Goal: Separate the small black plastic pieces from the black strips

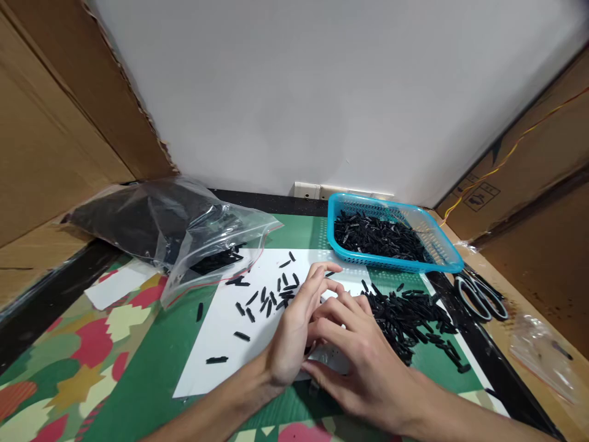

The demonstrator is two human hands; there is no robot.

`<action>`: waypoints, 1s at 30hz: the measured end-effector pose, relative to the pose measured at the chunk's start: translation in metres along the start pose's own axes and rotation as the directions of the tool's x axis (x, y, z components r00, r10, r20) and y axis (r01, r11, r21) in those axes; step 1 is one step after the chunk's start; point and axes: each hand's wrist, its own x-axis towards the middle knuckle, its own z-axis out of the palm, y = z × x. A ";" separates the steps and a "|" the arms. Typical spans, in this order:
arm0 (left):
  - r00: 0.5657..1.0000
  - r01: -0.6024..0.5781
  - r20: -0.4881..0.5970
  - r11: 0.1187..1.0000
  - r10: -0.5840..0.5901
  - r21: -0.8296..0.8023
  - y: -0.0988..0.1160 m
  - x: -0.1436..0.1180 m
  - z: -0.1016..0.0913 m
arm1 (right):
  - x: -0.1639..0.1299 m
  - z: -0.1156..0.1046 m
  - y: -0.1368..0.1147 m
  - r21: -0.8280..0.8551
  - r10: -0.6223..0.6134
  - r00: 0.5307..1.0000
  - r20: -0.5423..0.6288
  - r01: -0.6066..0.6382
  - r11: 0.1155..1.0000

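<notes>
Hands together over small black pieces on a white sheet, sorting part done.

Left hand (294,328) and right hand (363,362) meet near the middle of the white sheet (216,344), fingers curled and touching one another; whether they pinch a piece between them I cannot tell; scattered black pieces (267,298) lie on the sheet just left of the hands, a thicker heap (409,319) sits just right of them on the green mat (147,368); the blue basket (444,255) at the far right already holds a good layer of the same pieces, so a fair share looks finished; the heap, the loose ones and the clear bag (184,230) at the far left, still dark with contents, suggest plenty left; scissors (481,298) lie right of the basket.
</notes>
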 end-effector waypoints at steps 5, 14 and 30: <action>0.997 0.029 0.070 0.999 -0.030 0.016 -0.001 0.001 -0.002 | -0.003 0.008 0.007 -0.023 -0.184 0.976 -0.117 0.183 0.983; 0.991 -0.060 0.134 0.968 0.027 0.243 -0.008 -0.002 -0.011 | 0.000 0.010 0.012 0.051 -0.337 0.909 -0.245 0.359 0.932; 0.959 -0.283 0.165 0.769 0.230 0.574 0.000 -0.001 -0.014 | 0.007 -0.021 0.042 0.570 0.266 0.843 -0.468 0.059 0.819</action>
